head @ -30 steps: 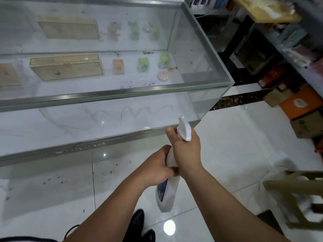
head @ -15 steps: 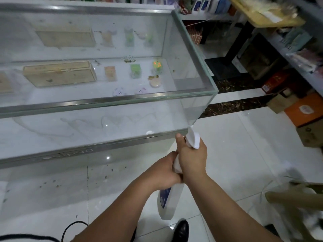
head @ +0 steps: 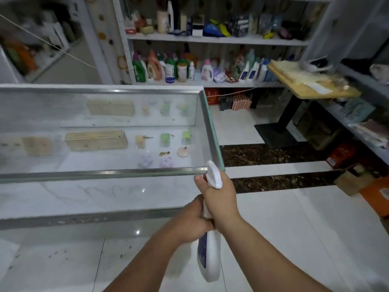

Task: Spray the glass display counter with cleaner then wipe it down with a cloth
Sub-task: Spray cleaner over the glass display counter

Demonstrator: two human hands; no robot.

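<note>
Head view: two bare arms reach out over a shiny white floor [head: 273,228]. Both hands hold one white spray bottle [head: 209,258] with a blue label. The right hand [head: 220,200] is wrapped tight around the thin neck of the bottle, with its thumb sticking up. The white spray head [head: 213,175] pokes out just above this hand. The left hand [head: 189,224] grips the bottle too, just under the right hand and touching it. The fat part of the bottle hangs down below both hands.

The glass counter [head: 105,172] is past the hands and off to their left. Its near right corner is just behind the spray head. Through the glass, up and to the left of the hands, lie a long wooden box [head: 95,141] and some small green, pink and tan things, a bit blurry.

Far beyond the hands stand shelves [head: 210,40] full of bottles. Up and to the right of the hands is a small table [head: 305,87] on a black leg. Cardboard boxes [head: 376,197] sit on the floor to the right of the hands.
</note>
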